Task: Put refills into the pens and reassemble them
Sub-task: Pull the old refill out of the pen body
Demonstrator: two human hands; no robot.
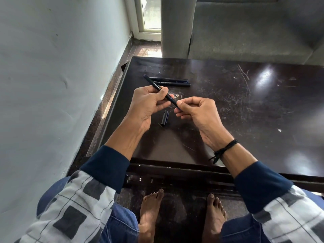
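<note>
**Q:** What is nearest the camera?

**A:** Bare feet [150, 213] on a dark floor, then two forearms in navy-cuffed checked sleeves [105, 169] reaching over a scratched dark table [228, 111]. A black cord [224, 149] circles the right wrist.

**Q:** What are the hands doing?

**A:** They are close together above the table, both holding one dark pen [154, 85]. The left hand [149, 100] curls around the barrel, which points away and to the left. The right hand [196, 109] pinches the near tip end between thumb and fingertips. Whether the tip piece is fully seated cannot be told, because the fingers cover the joint.

**Q:** Which step is this?

**A:** It looks like closing the front of the pen over its refill. A loose cap [165, 118] lies on the table just below the hands, so capping likely follows. That would mean freeing the right hand, picking up the cap and lining it up with the tip.

**Q:** And farther back?

**A:** Two more pens [177, 84] lie side by side just beyond the left hand. A grey sofa [245, 32] stands behind the table.
</note>
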